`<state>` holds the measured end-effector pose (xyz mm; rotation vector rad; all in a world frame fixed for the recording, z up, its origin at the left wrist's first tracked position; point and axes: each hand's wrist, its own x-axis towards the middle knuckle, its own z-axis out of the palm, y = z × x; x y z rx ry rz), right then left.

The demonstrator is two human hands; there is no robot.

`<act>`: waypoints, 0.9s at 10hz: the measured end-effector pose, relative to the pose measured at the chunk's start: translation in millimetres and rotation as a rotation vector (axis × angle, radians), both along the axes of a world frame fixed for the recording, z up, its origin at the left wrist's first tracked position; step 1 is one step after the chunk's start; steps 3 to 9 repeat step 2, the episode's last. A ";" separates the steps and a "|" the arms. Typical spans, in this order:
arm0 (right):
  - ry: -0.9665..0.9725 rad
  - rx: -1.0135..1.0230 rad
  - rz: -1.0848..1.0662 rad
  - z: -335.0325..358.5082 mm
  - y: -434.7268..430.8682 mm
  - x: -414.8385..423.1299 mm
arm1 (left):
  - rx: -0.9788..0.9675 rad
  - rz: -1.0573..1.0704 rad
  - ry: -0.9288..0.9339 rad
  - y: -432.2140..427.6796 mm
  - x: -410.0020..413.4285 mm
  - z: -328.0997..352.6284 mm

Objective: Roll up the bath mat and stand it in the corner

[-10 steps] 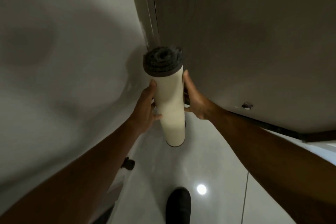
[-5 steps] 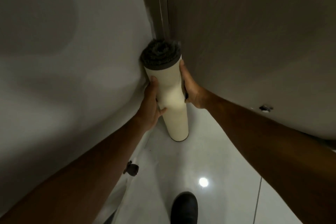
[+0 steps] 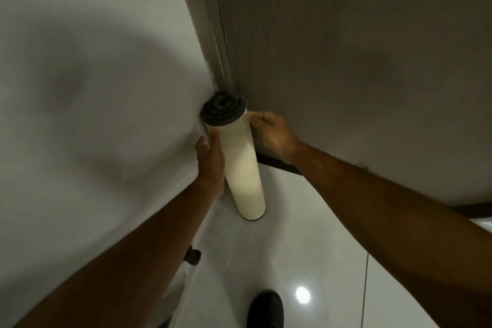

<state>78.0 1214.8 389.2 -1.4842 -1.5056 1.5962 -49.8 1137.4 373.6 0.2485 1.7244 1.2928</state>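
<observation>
Bath mat, rolled into a tight cream cylinder with a dark grey pile showing as a spiral at its top end, stands on the glossy white floor in the far corner, where the white wall on the left meets the brown door on the right. It leans a little, its top tipped toward the corner seam and its foot nearer the camera; the top seems to touch the wall, though the shade there makes that hard to confirm.

Left hand lies flat along the left side of the roll about halfway up, palm against it and fingers pointing upward; its grip is loose, a steadying press and not a clench. Right hand is just beside the upper right of the roll, fingers curled loosely, only the fingertips near or grazing the edge below the dark rim; its grip is released.

Near the bottom, a black shoe rests on the floor beside a bright ceiling-light reflection. A small dark doorstop-like fitting sits low by the left wall.
</observation>
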 end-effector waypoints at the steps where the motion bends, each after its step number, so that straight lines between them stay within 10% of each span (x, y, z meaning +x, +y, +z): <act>1: -0.027 0.048 0.051 35.5 -8.7 20.2 | 0.010 0.023 0.136 -3.4 9.7 31.2; 2: -0.082 0.136 0.046 91.4 -25.6 48.5 | 0.085 -0.062 0.365 -13.7 25.3 83.9; 9: -0.082 0.136 0.046 91.4 -25.6 48.5 | 0.085 -0.062 0.365 -13.7 25.3 83.9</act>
